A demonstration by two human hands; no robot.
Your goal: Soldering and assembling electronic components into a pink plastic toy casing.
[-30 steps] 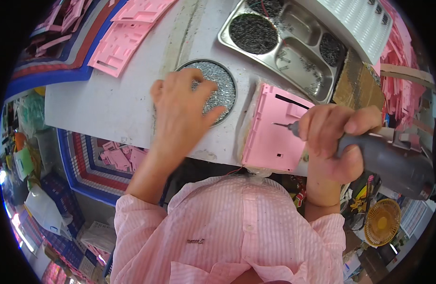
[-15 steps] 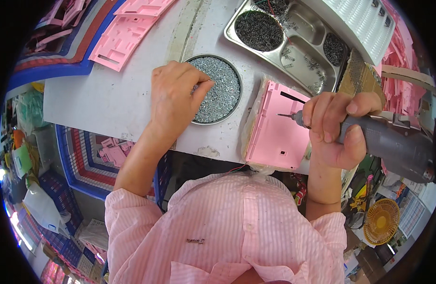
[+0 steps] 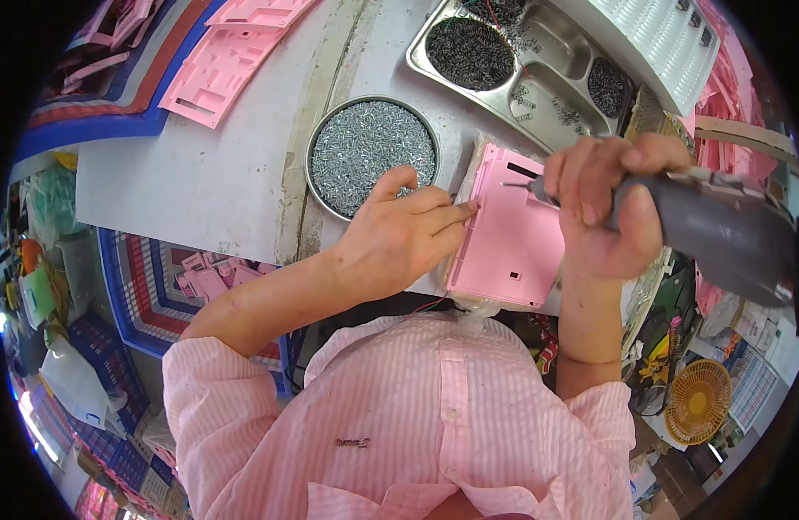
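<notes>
A pink plastic panel (image 3: 512,234) lies on a wrapped block at the table's front edge. My left hand (image 3: 399,238) reaches across to its left edge, fingertips touching there. Those fingers are stretched out, thumb apart; anything under the palm is hidden. With fingers wrapped round a dark grey electric screwdriver (image 3: 711,230), my right hand (image 3: 612,204) holds the tool above the panel's right side. Its thin bit points left, over the panel's upper part and apart from the surface. Just beyond my left hand is a round metal dish (image 3: 311,165) full of small silvery screws (image 3: 373,147).
A steel compartment tray (image 3: 551,87) with dark springs stands at the back right, beside a white ribbed tray (image 3: 651,52). Pink molded parts (image 3: 221,69) lie at the back left near a blue-rimmed basket (image 3: 87,130). Another basket (image 3: 148,334) sits below the table's left edge.
My left hand has left the screw dish and moved right to the panel's left edge, its fingers straightening. The right hand and screwdriver have shifted slightly up and left.
</notes>
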